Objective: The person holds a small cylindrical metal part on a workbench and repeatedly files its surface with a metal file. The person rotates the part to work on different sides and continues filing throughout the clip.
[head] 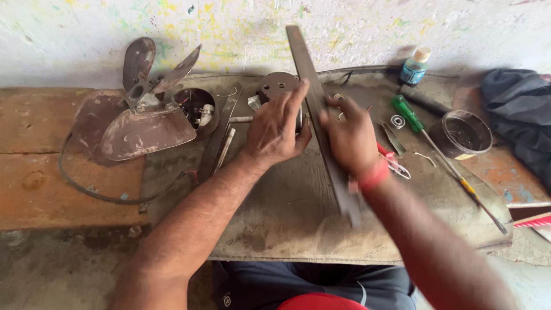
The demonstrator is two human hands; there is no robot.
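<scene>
While both hands worked at the centre of the frame, the left hand (275,129) curled over a round metal motor part (278,86), its grip pressed around it, and the right hand (350,138) pinched a long flat metal bar (321,115) that ran diagonally across the cloth-covered counter (287,224); a fan blade assembly (140,109) lay upper left, a green-handled screwdriver (408,113) right

On the mat (287,218) before us, our left hand (275,129) and right hand (350,138) flank a long metal bar (321,126). Behind the left hand sits a round motor (277,85). Left lies the fan blade (143,109); right lie a screwdriver (427,135), cup (461,135) and bottle (414,66).
</scene>
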